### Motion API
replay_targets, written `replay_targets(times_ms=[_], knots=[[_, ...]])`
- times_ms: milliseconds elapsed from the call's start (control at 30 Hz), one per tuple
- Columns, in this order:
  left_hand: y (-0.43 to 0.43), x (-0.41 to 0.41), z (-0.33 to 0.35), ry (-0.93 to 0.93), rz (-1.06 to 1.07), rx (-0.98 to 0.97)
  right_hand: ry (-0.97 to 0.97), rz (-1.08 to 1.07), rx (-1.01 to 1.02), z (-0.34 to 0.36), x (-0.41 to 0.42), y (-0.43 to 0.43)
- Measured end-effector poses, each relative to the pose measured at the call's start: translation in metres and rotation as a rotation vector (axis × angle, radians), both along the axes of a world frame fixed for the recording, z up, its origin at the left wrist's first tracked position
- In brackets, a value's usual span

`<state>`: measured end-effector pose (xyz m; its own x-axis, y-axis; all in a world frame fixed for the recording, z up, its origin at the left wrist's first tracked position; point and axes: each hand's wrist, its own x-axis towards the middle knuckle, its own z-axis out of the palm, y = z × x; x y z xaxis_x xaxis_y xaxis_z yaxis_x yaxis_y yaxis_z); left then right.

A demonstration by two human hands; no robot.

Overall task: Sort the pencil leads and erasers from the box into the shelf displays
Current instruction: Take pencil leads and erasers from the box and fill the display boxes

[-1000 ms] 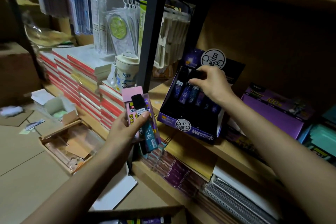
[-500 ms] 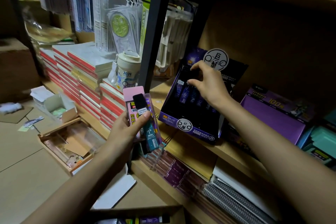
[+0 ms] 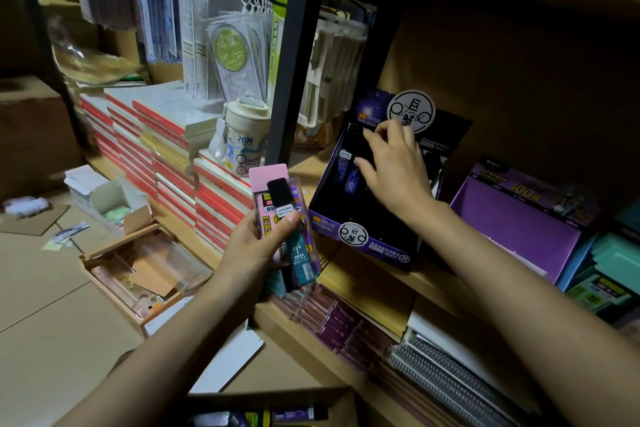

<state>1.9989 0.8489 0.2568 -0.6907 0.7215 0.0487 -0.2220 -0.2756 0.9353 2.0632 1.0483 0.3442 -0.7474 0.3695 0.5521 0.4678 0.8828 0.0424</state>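
R hand [image 3: 398, 173] shifted up into purple display [image 3: 377, 246], mid-right; fingers' hold unclear. L hand [image 3: 252, 246] grips lead packs [image 3: 301, 253]; bottom box [image 3: 277, 395] still stocked.

The right hand [image 3: 398, 173] covers the back rows of the purple display box [image 3: 360, 239]; whether its fingers hold anything cannot be told. Left of that box, the left hand [image 3: 252, 246] hides the lower part of the pink pack [image 3: 268, 180]; below it, the cardboard box [image 3: 277, 396] is cut by the bottom edge.

left hand [image 3: 252, 250]: grips lead packs [image 3: 303, 262] | right hand [image 3: 398, 173]: inside display box [image 3: 372, 243]
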Motion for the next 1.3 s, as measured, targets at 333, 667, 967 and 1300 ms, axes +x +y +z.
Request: replay_targets(times_ms=[333, 667, 967, 1300], knots=[[0.019, 0.013, -0.007, 0.036, -0.099, -0.049, 0.316, 0.247, -1.321, -0.038, 0.054, -0.086], [0.032, 0.028, -0.014, 0.112, -0.190, -0.113, 0.374, 0.101, -1.662, -0.033, 0.073, -0.071], [0.033, 0.023, -0.014, 0.037, -0.155, -0.090, 0.528, 0.057, -1.499, -0.028, 0.072, -0.043], [0.021, 0.011, -0.004, 0.049, -0.040, -0.066, 0.750, 0.129, -1.157, 0.004, 0.029, 0.012]])
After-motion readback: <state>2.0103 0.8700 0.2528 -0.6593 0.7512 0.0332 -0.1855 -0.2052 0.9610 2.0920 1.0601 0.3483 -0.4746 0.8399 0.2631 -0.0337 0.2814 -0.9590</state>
